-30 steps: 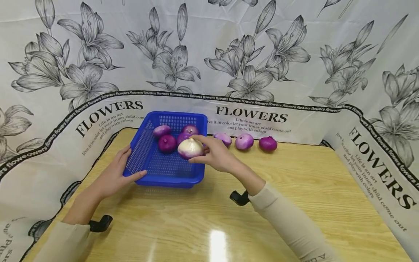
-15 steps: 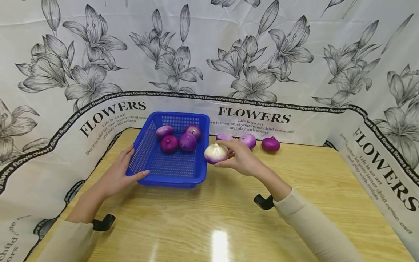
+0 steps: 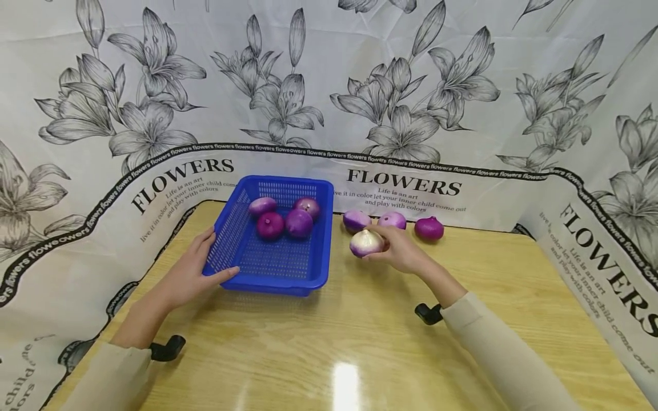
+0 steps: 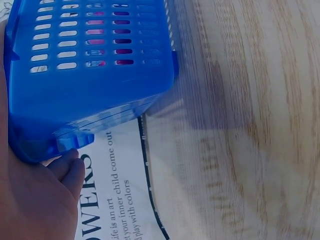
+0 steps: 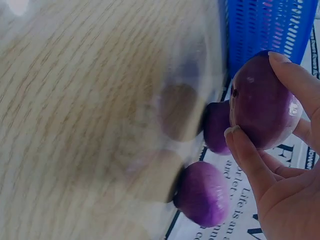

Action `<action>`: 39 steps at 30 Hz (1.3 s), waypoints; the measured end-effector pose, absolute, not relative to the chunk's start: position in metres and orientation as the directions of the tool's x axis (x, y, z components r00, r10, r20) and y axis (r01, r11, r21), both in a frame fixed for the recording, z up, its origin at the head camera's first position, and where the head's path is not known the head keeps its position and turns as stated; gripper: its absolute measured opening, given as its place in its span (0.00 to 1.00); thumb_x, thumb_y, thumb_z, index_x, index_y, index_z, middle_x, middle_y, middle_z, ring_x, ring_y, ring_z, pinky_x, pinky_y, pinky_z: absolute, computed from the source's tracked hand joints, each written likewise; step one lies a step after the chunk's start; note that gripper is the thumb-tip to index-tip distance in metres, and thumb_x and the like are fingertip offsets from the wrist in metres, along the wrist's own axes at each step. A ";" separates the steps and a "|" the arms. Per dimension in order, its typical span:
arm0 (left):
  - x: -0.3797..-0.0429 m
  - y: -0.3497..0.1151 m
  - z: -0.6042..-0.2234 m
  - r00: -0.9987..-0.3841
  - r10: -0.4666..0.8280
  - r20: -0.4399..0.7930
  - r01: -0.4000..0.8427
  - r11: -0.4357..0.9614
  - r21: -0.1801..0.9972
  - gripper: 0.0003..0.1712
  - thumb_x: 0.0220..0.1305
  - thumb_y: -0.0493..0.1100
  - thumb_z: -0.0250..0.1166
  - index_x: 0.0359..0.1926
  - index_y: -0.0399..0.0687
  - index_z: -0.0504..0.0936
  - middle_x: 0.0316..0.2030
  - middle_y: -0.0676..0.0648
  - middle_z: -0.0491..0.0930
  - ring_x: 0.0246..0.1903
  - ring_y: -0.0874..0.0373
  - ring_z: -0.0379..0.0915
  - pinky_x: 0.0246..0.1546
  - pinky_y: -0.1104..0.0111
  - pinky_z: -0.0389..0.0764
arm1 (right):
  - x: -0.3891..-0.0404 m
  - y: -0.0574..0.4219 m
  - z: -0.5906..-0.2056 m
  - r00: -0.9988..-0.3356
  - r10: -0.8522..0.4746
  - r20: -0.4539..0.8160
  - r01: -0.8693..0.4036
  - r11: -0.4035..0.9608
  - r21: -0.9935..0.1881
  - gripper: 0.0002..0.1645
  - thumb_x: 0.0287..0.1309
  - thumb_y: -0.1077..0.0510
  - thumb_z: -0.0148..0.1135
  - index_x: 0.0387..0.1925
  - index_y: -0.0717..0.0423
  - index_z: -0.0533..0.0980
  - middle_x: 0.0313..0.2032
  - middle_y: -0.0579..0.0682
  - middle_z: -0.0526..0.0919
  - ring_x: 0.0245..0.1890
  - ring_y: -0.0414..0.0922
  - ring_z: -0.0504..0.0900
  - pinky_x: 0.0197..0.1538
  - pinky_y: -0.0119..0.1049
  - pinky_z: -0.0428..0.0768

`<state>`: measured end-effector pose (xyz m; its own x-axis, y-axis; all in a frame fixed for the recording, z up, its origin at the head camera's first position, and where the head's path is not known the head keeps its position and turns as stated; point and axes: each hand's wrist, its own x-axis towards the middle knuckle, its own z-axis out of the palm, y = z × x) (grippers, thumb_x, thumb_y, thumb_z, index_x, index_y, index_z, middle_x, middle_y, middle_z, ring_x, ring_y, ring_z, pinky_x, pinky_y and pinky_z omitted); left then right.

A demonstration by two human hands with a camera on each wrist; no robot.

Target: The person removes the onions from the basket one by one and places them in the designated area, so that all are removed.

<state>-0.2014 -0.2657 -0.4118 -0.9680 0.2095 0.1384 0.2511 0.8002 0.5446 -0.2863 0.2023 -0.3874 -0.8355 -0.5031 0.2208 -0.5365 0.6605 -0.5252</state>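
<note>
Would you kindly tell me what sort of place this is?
Probably a staged recording booth, judging by the flower-printed cloth around three sides of the wood-grain table and the black wrist-worn devices.

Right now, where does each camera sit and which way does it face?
Head: worn on the head, facing forward and down at the blue basket and onions; left hand, right hand and sleeves show.
Left wrist: worn there, facing the basket and tabletop; left hand shows.
Right wrist: worn there, facing the held onion; right hand shows.
Head and right wrist share that onion.
</note>
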 end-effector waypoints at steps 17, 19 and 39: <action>-0.199 -0.264 -0.416 -0.970 0.209 0.127 0.244 0.800 0.549 0.64 0.65 0.71 0.63 0.81 0.37 0.41 0.81 0.38 0.38 0.77 0.32 0.42 0.70 0.33 0.55 | -0.309 0.193 -0.419 -0.861 -0.494 0.122 -0.478 0.703 -0.527 0.42 0.54 0.54 0.79 0.66 0.66 0.72 0.49 0.63 0.84 0.47 0.55 0.82 0.55 0.54 0.79; -0.199 -0.264 -0.415 -0.969 0.208 0.131 0.246 0.797 0.551 0.64 0.65 0.71 0.63 0.82 0.38 0.41 0.81 0.39 0.39 0.77 0.32 0.43 0.69 0.33 0.56 | -0.311 0.193 -0.420 -0.861 -0.495 0.113 -0.476 0.708 -0.522 0.41 0.55 0.54 0.78 0.67 0.66 0.72 0.48 0.62 0.84 0.47 0.55 0.82 0.55 0.54 0.78; -0.199 -0.264 -0.412 -0.967 0.204 0.149 0.253 0.793 0.554 0.63 0.66 0.70 0.63 0.81 0.38 0.42 0.81 0.39 0.40 0.77 0.32 0.44 0.70 0.33 0.55 | -0.310 0.202 -0.408 -0.888 -0.457 0.045 -0.405 0.734 -0.545 0.51 0.58 0.49 0.76 0.73 0.67 0.63 0.66 0.70 0.72 0.60 0.66 0.77 0.63 0.61 0.75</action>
